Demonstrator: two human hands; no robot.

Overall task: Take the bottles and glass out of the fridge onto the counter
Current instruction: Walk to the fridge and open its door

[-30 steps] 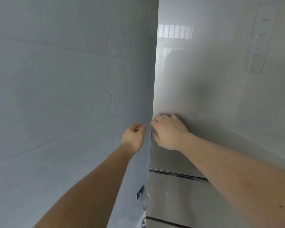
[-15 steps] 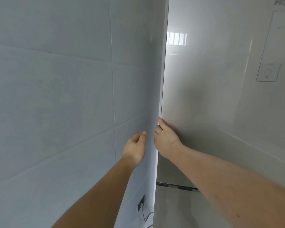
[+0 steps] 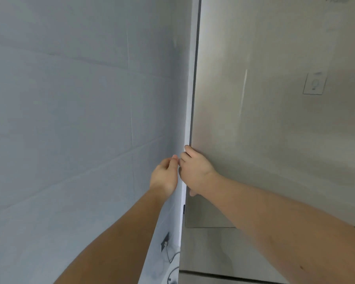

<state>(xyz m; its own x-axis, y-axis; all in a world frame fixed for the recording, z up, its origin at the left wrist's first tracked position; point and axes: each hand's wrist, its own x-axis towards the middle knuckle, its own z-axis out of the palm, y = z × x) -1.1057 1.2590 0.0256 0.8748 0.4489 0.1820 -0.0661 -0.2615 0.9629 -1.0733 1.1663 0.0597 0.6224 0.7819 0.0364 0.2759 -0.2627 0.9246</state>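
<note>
Steel-grey fridge door (image 3: pixel 264 140): fills the right of the view; cracked ajar, with a thin strip of light down its left edge.
Right grip (image 3: pixel 195 169): fingers curled round that left edge, pinching the door itself.
Left grip (image 3: pixel 165 175): loosely curled, holding nothing, just beside the right one, between tiled wall (image 3: pixel 70 119) and door edge; touching the edge or not, cannot tell.
Bottles and glass: not in view; presumably inside, behind the door.
Table: not in view.
Step in hand: most likely pulling the door open; nothing taken out yet.
Risk, slip: losing the hold on a smooth, thin edge, from a shallow fingertip purchase.
Risk, scrape: knuckles rubbing the tiles, from the narrow gap to the left.
Risk, jolt: rattling or toppling anything on the door shelves, from a sudden release of the seal under a hard pull.
Low and near: wall socket (image 3: pixel 164 241) with a cable, just left of the fridge's foot.
</note>
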